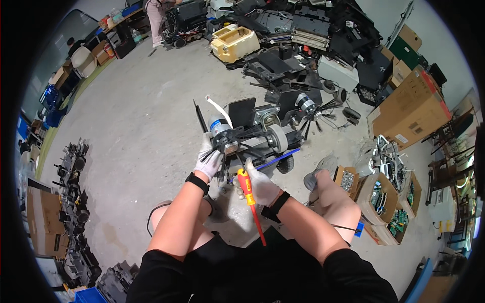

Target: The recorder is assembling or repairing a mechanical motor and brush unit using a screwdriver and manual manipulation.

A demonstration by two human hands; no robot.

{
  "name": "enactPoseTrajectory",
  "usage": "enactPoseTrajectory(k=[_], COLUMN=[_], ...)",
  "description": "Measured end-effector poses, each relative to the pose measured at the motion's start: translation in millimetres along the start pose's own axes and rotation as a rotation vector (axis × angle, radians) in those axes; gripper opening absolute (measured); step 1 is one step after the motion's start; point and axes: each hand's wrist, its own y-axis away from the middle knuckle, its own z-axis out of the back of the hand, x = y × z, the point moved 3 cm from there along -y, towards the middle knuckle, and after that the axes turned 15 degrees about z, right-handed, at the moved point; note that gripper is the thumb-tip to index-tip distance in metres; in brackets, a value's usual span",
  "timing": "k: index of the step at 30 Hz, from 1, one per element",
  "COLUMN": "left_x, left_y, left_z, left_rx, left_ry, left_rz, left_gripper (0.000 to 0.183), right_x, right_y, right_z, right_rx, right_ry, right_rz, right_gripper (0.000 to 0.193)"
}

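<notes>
I've got my right hand (261, 187) wrapped round a red-and-yellow screwdriver (245, 186), tiny blurry lettering, left hand (207, 160) gripping a silvery-blue motor (219, 127).

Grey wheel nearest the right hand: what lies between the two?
A slim blue strip crosses between the grey wheel and the right hand, as the head view shows.

cream bin (235, 44) beside black parts heap (353, 38) | large cardboard box (410, 110), right | blue bin (92, 296), lower left
</notes>
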Motion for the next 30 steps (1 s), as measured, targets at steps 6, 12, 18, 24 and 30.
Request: enactPoseTrajectory(k=[6, 12, 18, 24, 30], left_x=[11, 29, -25, -25, -18], left_y=[-18, -28, -8, -6, -12], left_z=[-17, -28, -6, -6, -17], left_rx=[0.132, 0.189, 0.061, 0.094, 0.116], left_ry=[0.821, 0.926, 0.685, 0.76, 0.837], left_rz=[0.303, 0.284, 0.25, 0.241, 0.246], left_gripper=[0.051, 0.053, 0.057, 0.049, 0.045], right_x=[15, 29, 30, 31, 41], right_y=[-18, -12, -10, -10, -11], right_z=[12, -15, -10, -13, -10], right_rx=[-0.222, -0.157, -0.206, -0.209, -0.24], right_ry=[0.105, 0.322, 0.262, 0.262, 0.519], right_rz=[0.085, -0.021, -0.029, -0.071, -0.045], right_gripper=[0.043, 0.049, 0.05, 0.054, 0.052])
